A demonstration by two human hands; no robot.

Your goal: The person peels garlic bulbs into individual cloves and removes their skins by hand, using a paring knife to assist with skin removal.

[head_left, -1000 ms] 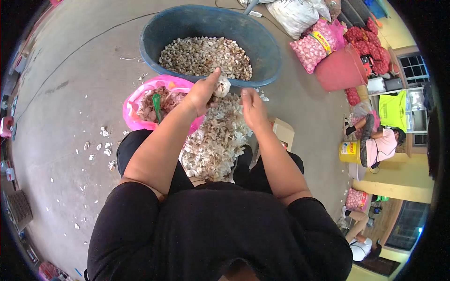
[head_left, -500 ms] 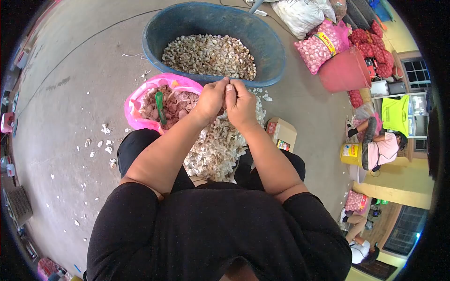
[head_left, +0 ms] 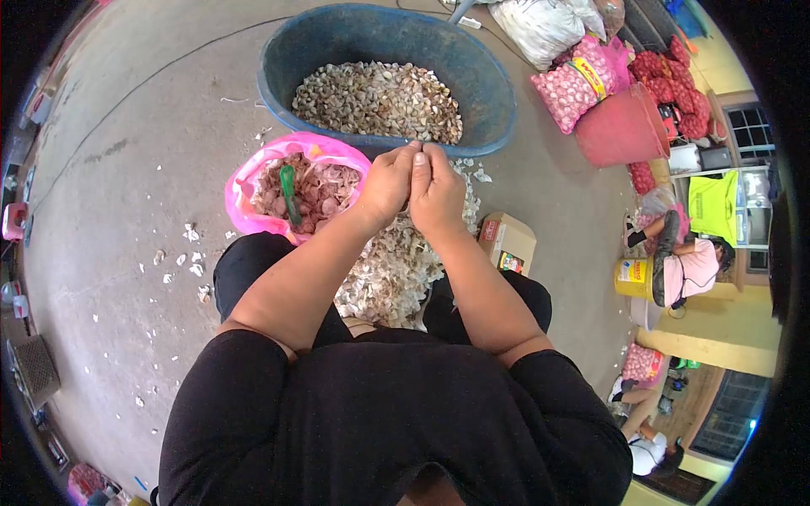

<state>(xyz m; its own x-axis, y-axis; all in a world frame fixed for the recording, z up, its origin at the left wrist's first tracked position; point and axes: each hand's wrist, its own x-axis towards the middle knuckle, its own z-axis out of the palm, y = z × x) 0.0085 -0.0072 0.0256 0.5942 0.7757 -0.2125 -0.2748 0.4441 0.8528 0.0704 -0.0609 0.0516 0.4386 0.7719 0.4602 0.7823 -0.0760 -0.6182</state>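
Observation:
My left hand (head_left: pixel 389 181) and my right hand (head_left: pixel 437 192) are pressed together at the near rim of a blue tub (head_left: pixel 278 63). Both have curled fingers and thumbs side by side; whatever they pinch is hidden. Loose garlic cloves (head_left: pixel 375 101) cover the tub's floor. Left of my hands is an open pink bag (head_left: pixel 240 198) of garlic bulbs (head_left: pixel 325 190), with a green-handled tool (head_left: pixel 288 194) lying on top. Below my hands, between my legs, is a heap of papery garlic skins (head_left: pixel 392 274).
A small cardboard box (head_left: pixel 513 236) stands by my right knee. Farther right are a red bucket (head_left: pixel 623 126), a filled pink net bag (head_left: pixel 574 84) and a yellow bucket (head_left: pixel 633 280) near a seated person (head_left: pixel 690 266). Another person (head_left: pixel 648 451) sits lower right. Skin scraps dot the floor.
My joined hands have shifted very slightly right, and the fingers have closed closer together. Tub, bag and heap look the same.

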